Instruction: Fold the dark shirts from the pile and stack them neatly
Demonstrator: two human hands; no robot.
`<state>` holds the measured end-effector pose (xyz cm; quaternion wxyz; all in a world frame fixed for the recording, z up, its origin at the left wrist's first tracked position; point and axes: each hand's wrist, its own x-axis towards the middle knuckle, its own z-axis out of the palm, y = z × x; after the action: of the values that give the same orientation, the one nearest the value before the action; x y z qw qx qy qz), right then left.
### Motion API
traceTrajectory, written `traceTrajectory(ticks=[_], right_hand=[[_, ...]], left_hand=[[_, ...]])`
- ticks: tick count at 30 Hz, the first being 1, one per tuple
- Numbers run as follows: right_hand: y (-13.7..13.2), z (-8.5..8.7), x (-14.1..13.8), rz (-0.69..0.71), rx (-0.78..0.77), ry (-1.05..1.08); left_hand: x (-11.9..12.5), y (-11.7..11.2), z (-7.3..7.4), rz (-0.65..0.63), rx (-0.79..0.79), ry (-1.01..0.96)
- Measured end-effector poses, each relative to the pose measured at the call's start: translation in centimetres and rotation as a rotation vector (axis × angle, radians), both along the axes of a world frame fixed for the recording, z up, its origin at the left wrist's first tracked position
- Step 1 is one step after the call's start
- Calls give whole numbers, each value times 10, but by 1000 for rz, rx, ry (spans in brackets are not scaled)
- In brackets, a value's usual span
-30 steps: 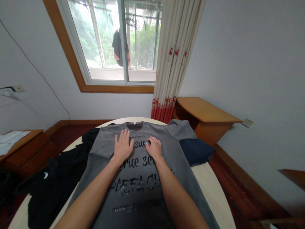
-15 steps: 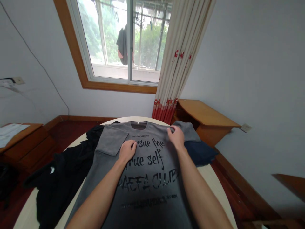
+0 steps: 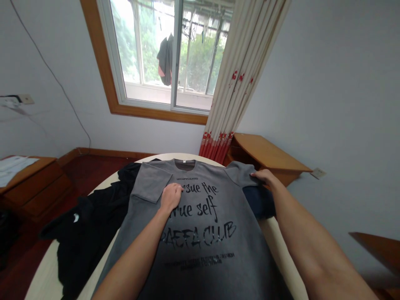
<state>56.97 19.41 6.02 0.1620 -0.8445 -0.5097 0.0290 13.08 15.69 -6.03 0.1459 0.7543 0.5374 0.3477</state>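
A dark grey T-shirt [image 3: 200, 233] with black lettering lies front side up, its collar toward the window. Its left-side sleeve [image 3: 151, 179] is folded inward over the chest. My left hand [image 3: 171, 196] rests beside that sleeve's edge, fingers curled together against the cloth and covering part of the lettering. At the shirt's other sleeve [image 3: 240, 173], my right hand [image 3: 264, 176] has its fingers closed on the cuff. That sleeve extends outward over a folded dark navy cloth [image 3: 259, 202].
Black clothing [image 3: 90, 229] lies along the left of the round pale table [image 3: 42, 266]. A wooden desk [image 3: 271, 152] stands beyond the right edge, near the curtain [image 3: 240, 79]. At far left is a wooden cabinet [image 3: 34, 179] with papers on top. A window [image 3: 150, 75] is ahead.
My right hand has moved outward from the shirt's shoulder to the sleeve cuff and taken hold of it. My left hand stays at the same spot on the shirt. The view has shifted slightly.
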Motion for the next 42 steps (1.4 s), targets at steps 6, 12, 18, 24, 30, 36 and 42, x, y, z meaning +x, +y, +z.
traceTrajectory(ticks=[6, 12, 18, 24, 30, 36, 42], right_hand=[[0, 33, -51, 13, 73, 33], [-35, 6, -155, 555, 90, -249], [-31, -27, -169, 529, -98, -307], [19, -23, -139, 251, -82, -396], [65, -32, -128, 181, -226, -296], [94, -35, -120, 162, -253, -186], [94, -32, -114, 126, -150, -169]], left_hand=[[-6, 0, -6, -50, -21, -50], [-4, 1, -9, -23, -37, -93], [-3, 0, -3, -15, -48, -61], [-2, -3, 4, -9, -53, -47], [0, -1, 3, -7, -56, -55], [0, 1, 1, -5, -71, -44], [1, -1, 4, 0, -95, -23]])
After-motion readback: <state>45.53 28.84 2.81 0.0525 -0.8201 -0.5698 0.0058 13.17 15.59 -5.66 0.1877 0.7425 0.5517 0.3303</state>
